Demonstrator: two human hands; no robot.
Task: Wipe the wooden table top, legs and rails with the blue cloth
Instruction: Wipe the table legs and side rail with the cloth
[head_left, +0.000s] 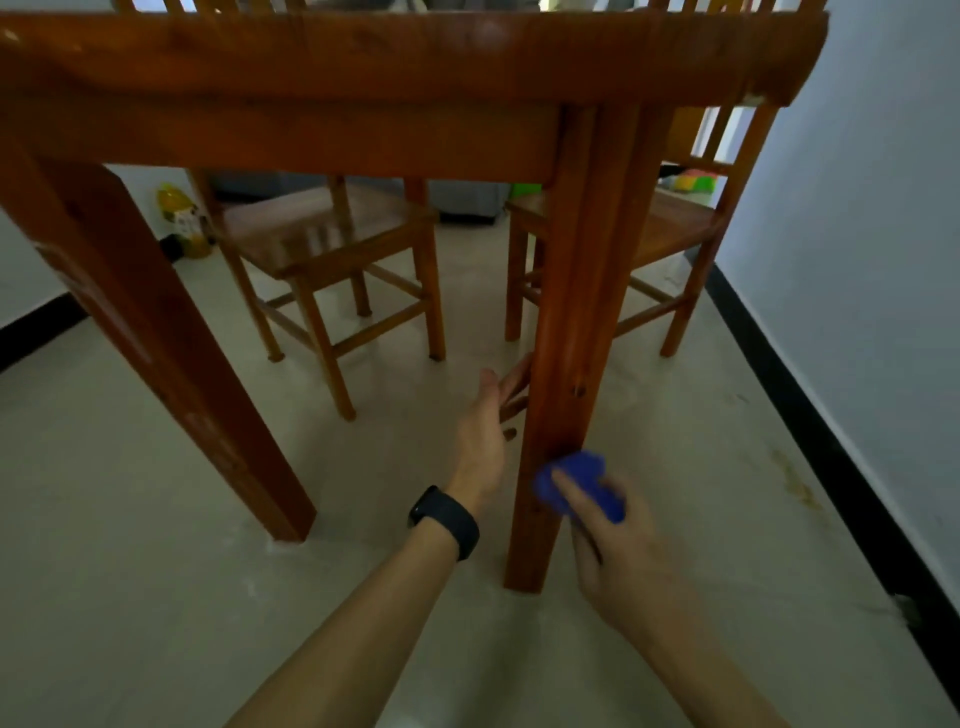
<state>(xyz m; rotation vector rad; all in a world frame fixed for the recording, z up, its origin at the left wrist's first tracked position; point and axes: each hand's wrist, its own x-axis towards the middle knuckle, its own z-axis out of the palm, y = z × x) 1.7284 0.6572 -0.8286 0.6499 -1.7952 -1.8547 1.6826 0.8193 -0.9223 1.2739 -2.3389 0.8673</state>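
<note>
- Blue cloth (579, 480): bunched into a small wad and pressed to the lower front of the near right leg (576, 312), a little above its foot.
- Right grip (628, 561): clenched round the cloth, forefinger laid across the top of it and pointing at the wood.
- Left grip (483, 441): released, fingers straight and reaching to the left face of the same leg. Blur hides whether they touch it. A black wristband (447, 519) sits on this wrist.
- Tabletop (363, 57): seen from below its edge, with the front rail (311, 140) just under it. The near left leg (156, 338) stands well apart from both grips.
- Surroundings: two wooden chairs (322, 234) beyond the table, a yellow bottle (182, 218) against the far wall, and a pale floor (156, 597).
- Step in hand, by judgement: wiping the near right leg. The rail and the other legs are probably not yet done.
- Risk, missed faces: the wad covers only a narrow strip, so the side and back faces of the leg could be skipped unless the cloth is opened out or carried round.
- Risk, dirt transfer: if the cloth runs down to the foot, it may pick up floor grit and smear it back up the wood.
- Risk, slip: a wad held mostly by the fingertips could roll out of the grip on a fast stroke.
- Risk, knock: the head sits low beside the tabletop edge, and rising carelessly could strike it.
</note>
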